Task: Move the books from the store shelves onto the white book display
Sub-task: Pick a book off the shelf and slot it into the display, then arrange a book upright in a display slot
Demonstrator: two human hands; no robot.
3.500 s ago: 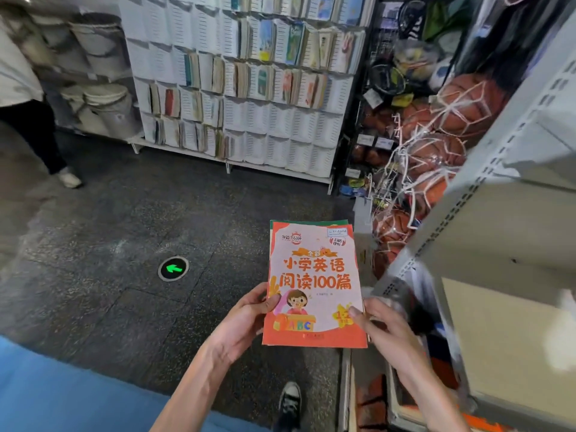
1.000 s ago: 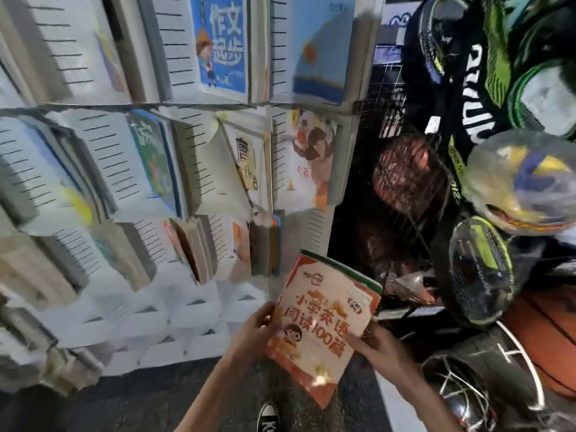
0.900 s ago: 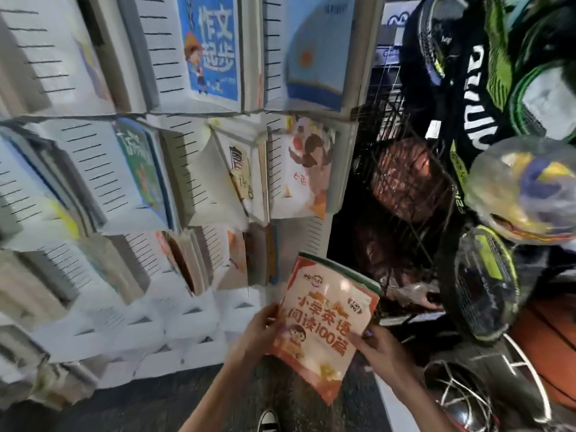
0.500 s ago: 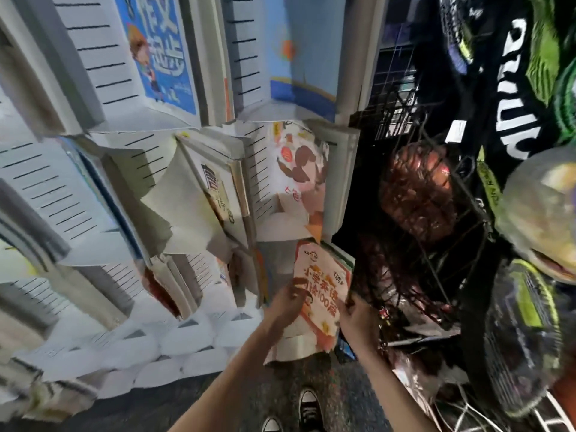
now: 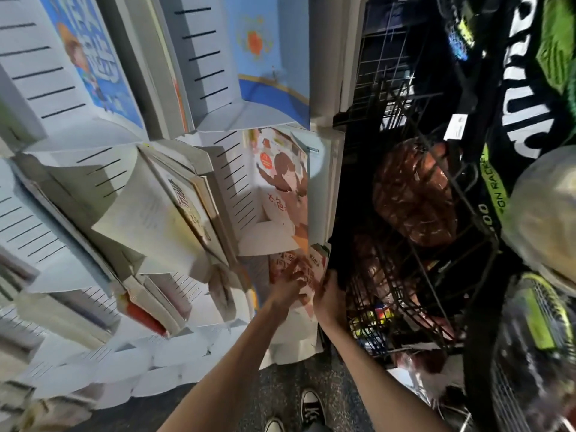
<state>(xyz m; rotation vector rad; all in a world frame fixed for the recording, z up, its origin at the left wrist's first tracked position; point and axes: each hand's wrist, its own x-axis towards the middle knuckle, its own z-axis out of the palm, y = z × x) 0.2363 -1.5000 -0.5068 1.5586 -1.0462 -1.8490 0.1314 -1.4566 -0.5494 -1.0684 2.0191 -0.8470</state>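
While both hands, left (image 5: 288, 286) and right (image 5: 330, 296), gripped the orange book (image 5: 307, 269) half-seated in a lower right display (image 5: 271, 241) pocket, placement looked nearly done, release pending, other pockets already stocked.

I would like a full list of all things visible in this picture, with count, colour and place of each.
white book display: one, white with black slits, left and centre
orange book: one, orange and white, going into a lower right pocket
blue-cover books: two, blue, top pockets
wire rack: one, black, right of display
basketballs: at least two, brown-orange, in the rack
racket bags: several, black and green, far right
shoes: two, black and white, bottom
left hand: on the book
right hand: on the book's right edge
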